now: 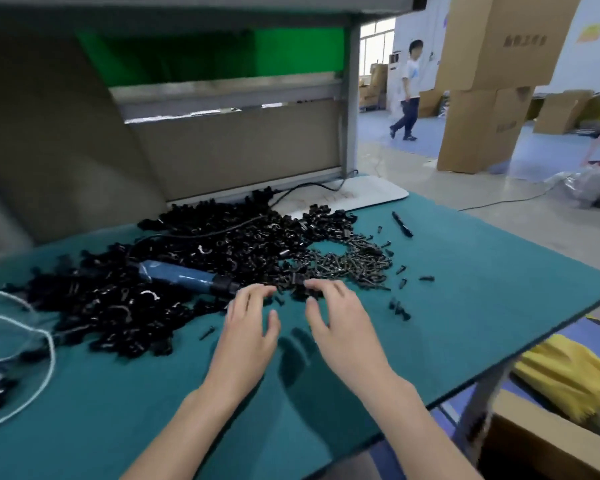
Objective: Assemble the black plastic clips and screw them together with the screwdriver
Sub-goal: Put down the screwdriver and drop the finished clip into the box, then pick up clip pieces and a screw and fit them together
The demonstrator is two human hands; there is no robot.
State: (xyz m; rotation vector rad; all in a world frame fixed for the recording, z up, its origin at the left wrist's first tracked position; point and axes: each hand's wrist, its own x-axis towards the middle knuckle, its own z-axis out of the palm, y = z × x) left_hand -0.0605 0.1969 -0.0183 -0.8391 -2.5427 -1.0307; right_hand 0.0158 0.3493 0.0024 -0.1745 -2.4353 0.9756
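Observation:
A big heap of black plastic clips (160, 271) covers the left and middle of the green table mat (465, 289). An electric screwdriver (184, 276) with a blue grip lies on the heap, tip pointing right. A pile of dark screws (347, 263) sits to the right of the heap. My left hand (248, 327) hovers palm down at the heap's near edge, its spread fingertips just in front of the screwdriver's tip. My right hand (340, 323) reaches beside it, fingertips touching a few clips (300, 284) at the edge of the screw pile. Neither hand grips anything.
Loose clips and screws (400, 308) lie scattered to the right. A black pen (402, 224) lies farther back. A white cable (32, 337) loops at the left edge. Cardboard boxes (482, 98) stand on the floor at the right, where a person (407, 88) walks past.

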